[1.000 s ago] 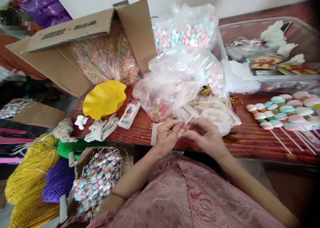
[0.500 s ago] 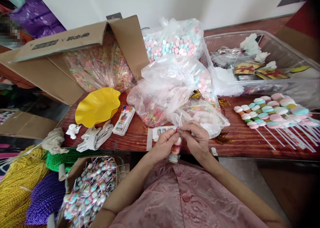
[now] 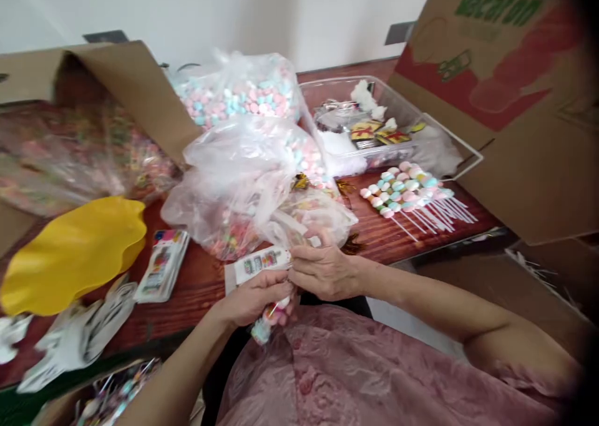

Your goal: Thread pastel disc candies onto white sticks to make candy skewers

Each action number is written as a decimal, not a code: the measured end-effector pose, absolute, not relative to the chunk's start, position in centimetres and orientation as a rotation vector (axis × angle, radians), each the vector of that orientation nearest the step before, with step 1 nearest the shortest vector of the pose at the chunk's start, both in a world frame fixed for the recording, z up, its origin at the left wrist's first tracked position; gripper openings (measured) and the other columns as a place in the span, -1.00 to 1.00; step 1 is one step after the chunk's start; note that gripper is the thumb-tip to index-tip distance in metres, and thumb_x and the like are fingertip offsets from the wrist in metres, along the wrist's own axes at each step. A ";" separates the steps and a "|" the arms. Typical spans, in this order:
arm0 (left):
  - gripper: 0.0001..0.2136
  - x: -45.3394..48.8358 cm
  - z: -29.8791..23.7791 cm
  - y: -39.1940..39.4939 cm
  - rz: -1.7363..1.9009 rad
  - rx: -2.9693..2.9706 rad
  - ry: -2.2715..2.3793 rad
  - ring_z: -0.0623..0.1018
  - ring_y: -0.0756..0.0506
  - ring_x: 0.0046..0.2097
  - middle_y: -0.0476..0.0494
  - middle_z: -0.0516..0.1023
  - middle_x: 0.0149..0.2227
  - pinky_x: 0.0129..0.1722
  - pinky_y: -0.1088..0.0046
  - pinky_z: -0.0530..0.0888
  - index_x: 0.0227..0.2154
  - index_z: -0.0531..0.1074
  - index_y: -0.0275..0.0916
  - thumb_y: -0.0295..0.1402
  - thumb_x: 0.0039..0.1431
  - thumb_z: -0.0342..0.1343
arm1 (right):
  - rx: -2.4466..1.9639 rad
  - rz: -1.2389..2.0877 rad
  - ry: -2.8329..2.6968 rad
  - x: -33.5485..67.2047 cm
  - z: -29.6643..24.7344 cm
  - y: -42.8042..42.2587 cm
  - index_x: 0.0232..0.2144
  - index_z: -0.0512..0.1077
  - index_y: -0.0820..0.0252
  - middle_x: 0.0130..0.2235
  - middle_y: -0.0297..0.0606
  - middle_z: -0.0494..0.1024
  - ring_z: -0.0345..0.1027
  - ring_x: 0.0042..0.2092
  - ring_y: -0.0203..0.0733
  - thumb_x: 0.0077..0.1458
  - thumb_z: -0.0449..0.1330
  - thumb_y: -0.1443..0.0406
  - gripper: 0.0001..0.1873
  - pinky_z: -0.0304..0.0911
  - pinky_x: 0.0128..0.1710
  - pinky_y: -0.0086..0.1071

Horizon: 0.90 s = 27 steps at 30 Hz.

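Observation:
Close to my body, just in front of the table edge, my left hand [image 3: 264, 295] closes around a marshmallow skewer [image 3: 262, 331] in clear wrapping. Its pastel pink, white and blue pieces poke out below the fingers, tilted down to the left. My right hand [image 3: 322, 271] meets the left one and pinches the upper end, by the stick. The exact fingertip grip is hidden between the hands. Just behind them lies a stack of printed labels or bags [image 3: 259, 262]. More marshmallow skewers [image 3: 407, 190] with white sticks rest on the table to the right.
Clear bags of marshmallows [image 3: 243, 98] and an open carton [image 3: 154, 101] stand at the back and left. A yellow wavy plate [image 3: 79, 251], printed packets [image 3: 163, 267] and white straps [image 3: 88, 332] lie on the left. A clear plastic bin [image 3: 322, 92] and a large carton [image 3: 528, 164] are on the right.
The view has turned to the right, bringing the large carton into sight. Both hands stay together on the marshmallow skewer, which has gone from nearly upright to tilted.

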<state>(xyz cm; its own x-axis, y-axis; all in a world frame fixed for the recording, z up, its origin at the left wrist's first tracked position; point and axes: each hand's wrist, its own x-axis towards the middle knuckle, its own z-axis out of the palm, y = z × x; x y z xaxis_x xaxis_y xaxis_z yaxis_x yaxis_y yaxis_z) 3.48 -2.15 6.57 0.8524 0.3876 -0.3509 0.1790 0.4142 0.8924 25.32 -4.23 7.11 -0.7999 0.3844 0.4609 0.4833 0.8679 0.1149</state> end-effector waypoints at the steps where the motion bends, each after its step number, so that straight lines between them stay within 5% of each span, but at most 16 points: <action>1: -0.65 3.5 6.7 -2.2 0.135 1.333 0.615 0.39 0.04 -0.53 -0.04 0.41 -0.50 -0.44 0.49 0.40 -0.43 0.34 -0.28 -0.06 0.26 0.02 | -0.734 -0.301 -2.617 25.0 6.9 -4.4 -0.39 0.40 0.22 -0.40 -0.27 0.48 0.29 -0.18 -0.15 0.25 0.00 0.41 -0.78 0.02 -0.11 -0.15; 7: -0.78 4.0 6.2 -3.3 0.539 2.377 0.875 0.47 -0.13 -0.26 -0.21 0.51 -0.35 -0.16 0.25 0.42 -0.36 0.45 -0.27 -0.34 0.26 -0.09 | -1.406 0.205 -2.441 23.3 5.6 -6.4 -0.40 0.41 0.24 -0.34 -0.19 0.53 0.28 -0.20 -0.15 0.13 0.10 0.38 -0.89 0.01 -0.26 -0.25; 11: -0.75 4.0 5.9 -3.2 0.437 1.908 0.925 0.38 0.00 -0.48 -0.07 0.42 -0.51 -0.45 0.48 0.35 -0.48 0.39 -0.27 -0.27 0.22 -0.05 | -1.354 0.012 -2.305 23.3 5.7 -7.8 -0.08 0.44 0.20 -0.08 -0.11 0.54 0.24 0.04 -0.06 0.22 0.06 0.36 -0.75 -0.02 -0.10 -0.17; 13: -0.75 3.9 6.0 -2.8 0.237 1.479 0.884 0.30 0.06 -0.59 -0.02 0.38 -0.56 -0.60 0.56 0.22 -0.49 0.37 -0.28 -0.20 0.17 0.01 | -1.171 -0.108 -2.290 23.8 5.4 -8.1 0.01 0.40 0.12 -0.10 -0.18 0.56 0.25 0.04 -0.09 0.27 0.05 0.33 -0.71 -0.06 -0.04 -0.12; 17: -0.71 3.9 6.4 -2.9 0.010 1.229 0.756 0.32 0.07 -0.62 -0.03 0.41 -0.57 -0.63 0.57 0.22 -0.49 0.36 -0.29 -0.13 0.11 0.09 | -0.924 -0.123 -2.335 24.7 4.2 -8.1 -0.29 0.45 0.17 -0.49 -0.38 0.44 0.26 -0.28 -0.26 0.23 0.04 0.36 -0.82 -0.08 -0.04 -0.12; 21: -0.74 4.8 6.1 -3.8 0.328 2.050 0.827 0.43 -0.03 -0.42 -0.12 0.49 -0.46 -0.41 0.48 0.35 -0.45 0.47 -0.28 -0.28 0.25 -0.02 | -1.083 0.005 -2.364 24.8 4.2 -7.8 -0.52 0.37 0.20 -0.53 -0.39 0.44 0.20 -0.37 -0.28 0.08 0.10 0.41 -0.85 -0.09 -0.17 -0.19; 27: -0.76 5.4 4.5 -3.5 0.770 2.385 0.865 0.43 -0.01 -0.41 -0.10 0.49 -0.47 -0.36 0.49 0.34 -0.39 0.52 -0.28 -0.43 0.29 -0.04 | -1.539 0.004 -2.045 31.8 7.3 -4.9 -0.29 0.53 0.14 -0.30 -0.26 0.59 0.37 -0.23 -0.21 0.22 0.02 0.35 -0.74 0.06 -0.17 -0.29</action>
